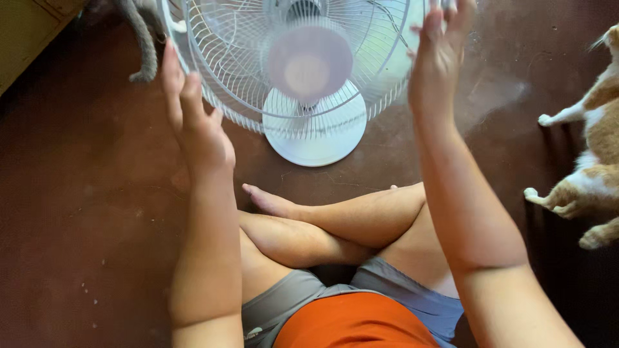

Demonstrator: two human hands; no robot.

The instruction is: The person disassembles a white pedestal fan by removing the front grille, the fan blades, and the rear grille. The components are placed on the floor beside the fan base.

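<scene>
Right in front of me, on the far side of my crossed legs [322, 225], stands the white fan [303, 71], its round wire cage tilted toward me above a flat round base [316, 138] set on the floor. My left hand [196, 122] is spread flat with fingers straight at the cage's left rim, just beside or barely touching it; my right hand [438, 55] is likewise wide and flat at the right rim, holding nothing. I judge the cage light, springy and easy to bend, the thin wires poor to squeeze, so the outer ring on both sides is the sound place to grip, with the weight sitting low in the base. Beneath it all lies a dark reddish-brown floor [84, 212], smooth, scuffed and dusty. A ginger-and-white cat [590, 167] lies at the right edge, a grey cat's tail [143, 45] hangs at far left, and a wooden corner [26, 32] shows beyond it.
</scene>
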